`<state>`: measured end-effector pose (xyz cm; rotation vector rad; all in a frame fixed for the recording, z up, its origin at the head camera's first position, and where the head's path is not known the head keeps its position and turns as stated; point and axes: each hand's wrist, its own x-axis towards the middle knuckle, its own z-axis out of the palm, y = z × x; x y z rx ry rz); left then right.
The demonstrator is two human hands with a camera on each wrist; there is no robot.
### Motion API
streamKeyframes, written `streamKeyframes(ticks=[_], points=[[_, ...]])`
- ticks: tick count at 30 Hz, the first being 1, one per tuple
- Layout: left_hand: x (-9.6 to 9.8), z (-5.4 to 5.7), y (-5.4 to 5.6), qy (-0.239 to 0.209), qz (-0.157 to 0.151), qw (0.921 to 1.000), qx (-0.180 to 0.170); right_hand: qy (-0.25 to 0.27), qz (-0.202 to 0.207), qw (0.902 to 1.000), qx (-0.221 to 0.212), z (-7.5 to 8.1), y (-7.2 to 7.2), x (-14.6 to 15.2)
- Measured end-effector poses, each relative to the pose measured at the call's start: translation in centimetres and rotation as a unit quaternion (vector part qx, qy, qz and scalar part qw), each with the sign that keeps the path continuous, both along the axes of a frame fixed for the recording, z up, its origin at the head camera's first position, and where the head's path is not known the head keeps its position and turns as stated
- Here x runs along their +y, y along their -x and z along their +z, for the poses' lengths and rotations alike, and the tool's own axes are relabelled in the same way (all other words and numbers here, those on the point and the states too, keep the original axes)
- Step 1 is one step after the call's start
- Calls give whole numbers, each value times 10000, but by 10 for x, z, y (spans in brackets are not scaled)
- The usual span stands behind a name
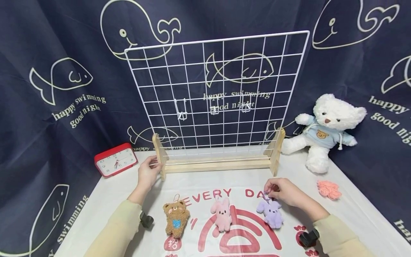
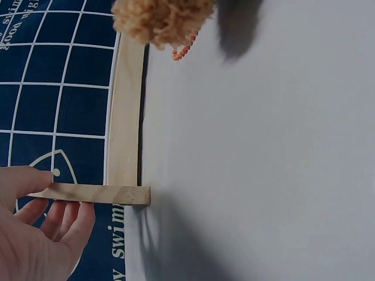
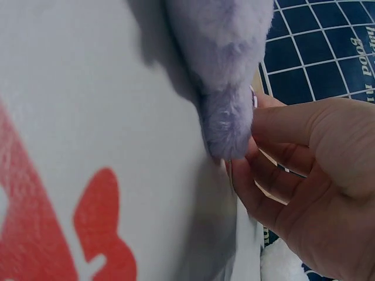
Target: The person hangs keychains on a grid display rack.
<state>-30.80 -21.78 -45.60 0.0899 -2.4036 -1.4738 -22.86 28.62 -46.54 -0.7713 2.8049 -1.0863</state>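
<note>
My left hand (image 1: 149,174) grips the left wooden foot (image 1: 158,151) of the white wire grid rack (image 1: 223,75). In the left wrist view the thumb lies on one side of that foot and the fingers on the other. At the right, my right hand (image 1: 284,191) pinches the top of a purple plush keychain (image 1: 273,215), by its loop or ear; the fingertips are partly hidden. Left of it lie a pink bunny plush (image 1: 223,215) and a brown bear plush (image 1: 176,218) with a blue patch, each with a loop at its head.
Several white hooks, among them the left hook (image 1: 182,115), hang on the grid. A red clock (image 1: 116,160) stands at the left. At the right sit a white teddy bear (image 1: 324,132) and a coral yarn bundle (image 1: 329,189). Dark curtains (image 1: 64,135) surround the white table.
</note>
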Motion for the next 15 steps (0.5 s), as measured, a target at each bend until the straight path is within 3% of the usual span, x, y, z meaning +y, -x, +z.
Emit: streamKeyframes(ticks=[4,15], points=[[0,0,1,7,-26,10000,-1,123,-69,9999,6,0,0,2],[0,0,0,-26,-43,10000,32,779,-247,9954,-493,12,-3,0]])
